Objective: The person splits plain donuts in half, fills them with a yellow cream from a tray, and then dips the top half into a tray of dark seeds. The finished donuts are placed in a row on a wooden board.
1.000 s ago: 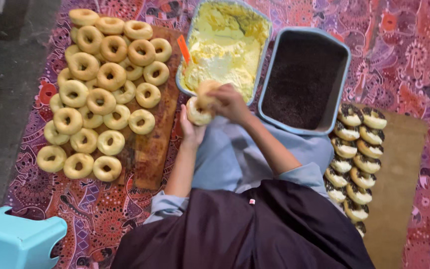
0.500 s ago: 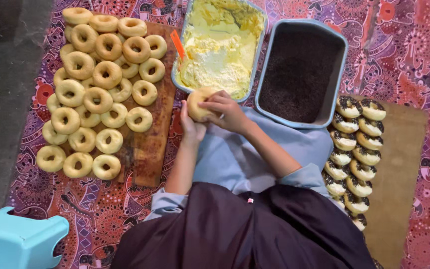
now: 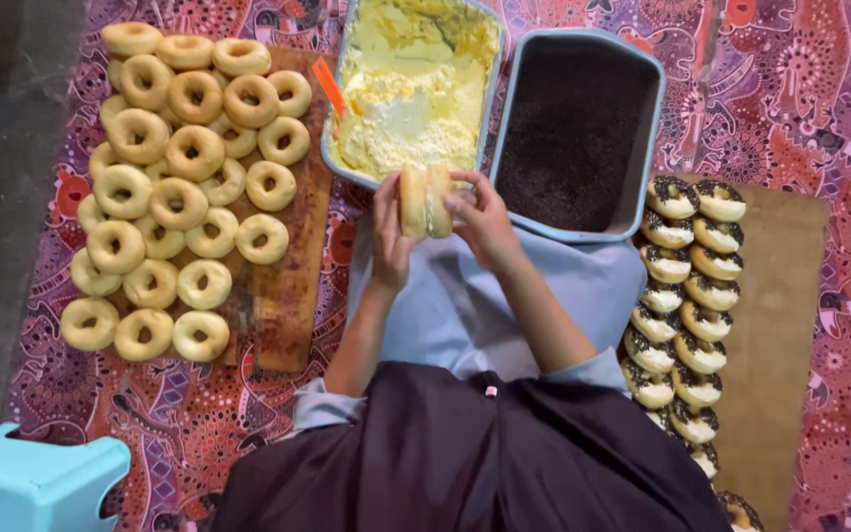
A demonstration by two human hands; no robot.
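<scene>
Doughnut (image 3: 425,201), split into two halves and held on edge, sits between both hands just in front of the near rim of the cream tub.

Head view, looking straight down:
- Left hand (image 3: 389,229) curled around the left side of the doughnut, fingers closed on it, thumb side up.
- Right hand (image 3: 482,219) closed on the right half, fingertips pressing its cut edge (how much cream is inside cannot be told from this angle).
- Both forearms rise from a pale blue lap cloth; a dark garment fills the lower middle.
- Cream tub (image 3: 339,158), pale blue and rectangular, holds yellow cream; an orange spatula (image 3: 328,87) stands in its left side.
- Sprinkle tray (image 3: 646,148), blue-grey, lies just beside the tub on the right, full of dark crumbs.
- Wooden board (image 3: 293,315) at left carries the plain doughnuts (image 3: 181,202), heaped in overlapping rows.
- Finished doughnuts (image 3: 687,296), cream-filled with dark-coated edges, stand in two rows on a brown mat (image 3: 780,325) at right.
- Patterned cloth (image 3: 790,89), red and purple, covers the floor under everything.
- Light blue stool (image 3: 36,485) at bottom left, well apart from the hands.
</scene>
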